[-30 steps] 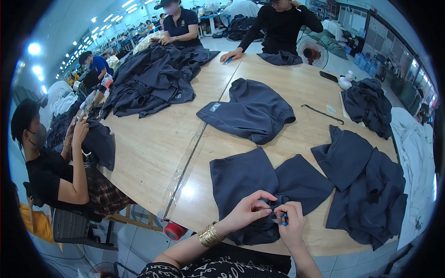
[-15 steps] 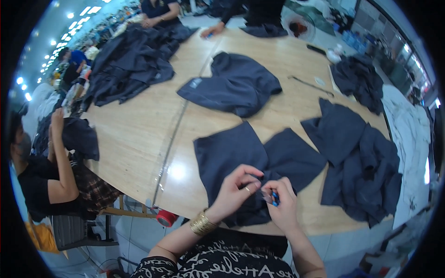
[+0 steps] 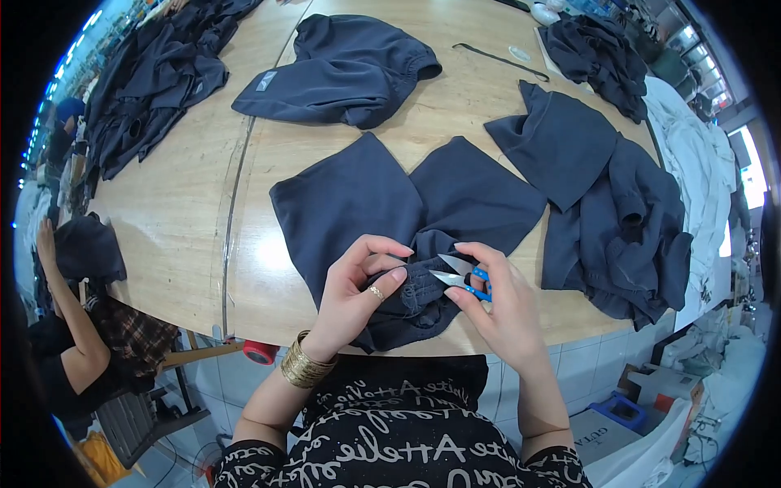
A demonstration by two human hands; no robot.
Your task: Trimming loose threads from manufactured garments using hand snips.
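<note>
Head: dark garment (image 3: 346,191) beneath, beyond both hands (image 3: 354,289) (image 3: 506,309).

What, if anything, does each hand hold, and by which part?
Right hand: snips, by the blue handles. Left hand: at the gathered band of the garment; its grip is unclear.

A wide counter (image 3: 179,191) with a pale wood-grain top fills most of the space, split by a dark lengthwise seam (image 3: 231,203) and catching a soft white glare (image 3: 260,244). White square tiles (image 3: 582,366) cover the floor. A dark slatted seat (image 3: 134,427) stands lower left; small bright lights (image 3: 58,73) line the left edge, and a bright pane (image 3: 752,163) glows far right.
</note>
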